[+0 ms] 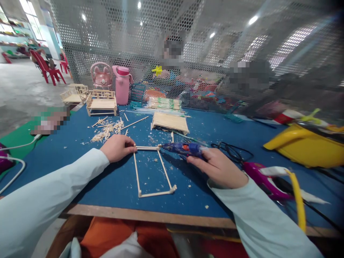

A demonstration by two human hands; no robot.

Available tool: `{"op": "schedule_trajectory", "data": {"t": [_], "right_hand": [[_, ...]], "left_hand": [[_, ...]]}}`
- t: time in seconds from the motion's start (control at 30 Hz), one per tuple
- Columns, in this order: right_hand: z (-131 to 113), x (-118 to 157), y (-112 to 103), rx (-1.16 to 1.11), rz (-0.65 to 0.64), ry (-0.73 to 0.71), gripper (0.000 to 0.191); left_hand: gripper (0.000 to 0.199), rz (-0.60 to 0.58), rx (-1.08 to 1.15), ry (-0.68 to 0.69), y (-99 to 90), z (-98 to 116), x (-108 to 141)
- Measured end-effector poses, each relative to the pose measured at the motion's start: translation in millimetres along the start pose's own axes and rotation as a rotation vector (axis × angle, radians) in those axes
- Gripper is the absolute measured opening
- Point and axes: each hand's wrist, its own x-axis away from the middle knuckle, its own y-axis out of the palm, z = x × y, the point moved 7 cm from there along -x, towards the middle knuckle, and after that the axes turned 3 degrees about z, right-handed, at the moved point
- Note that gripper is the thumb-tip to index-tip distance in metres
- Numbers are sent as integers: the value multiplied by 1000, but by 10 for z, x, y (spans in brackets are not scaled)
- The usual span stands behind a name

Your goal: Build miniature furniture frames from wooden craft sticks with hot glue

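A four-sided frame of thin wooden sticks (137, 172) lies on the blue tabletop in front of me. My left hand (117, 148) pinches its far left corner between thumb and fingertips. In my right hand (219, 165) is a blue glue gun (182, 148), its nozzle pointing left at the frame's far right corner. The tip touches or nearly touches that joint; I cannot tell which. Small upright stubs stand at the near corners. Beyond the frame rests a flat panel of sticks (170, 122).
Stick offcuts (109, 129) are heaped behind my left hand. Two small stick-built chairs (101, 104) and a pink bottle (123, 86) stand at the back left. To the right lie a purple glue gun (264, 179), black cable and a yellow object (303, 145). A perforated metal screen (129, 32) rises behind.
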Motion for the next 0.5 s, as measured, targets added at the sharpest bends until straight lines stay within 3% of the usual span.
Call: {"op": "schedule_trajectory", "data": {"t": [0.5], "right_hand": [[-38, -14, 11, 28, -9, -19, 29]], "left_hand": [[23, 4, 41, 2, 4, 3, -12]]}}
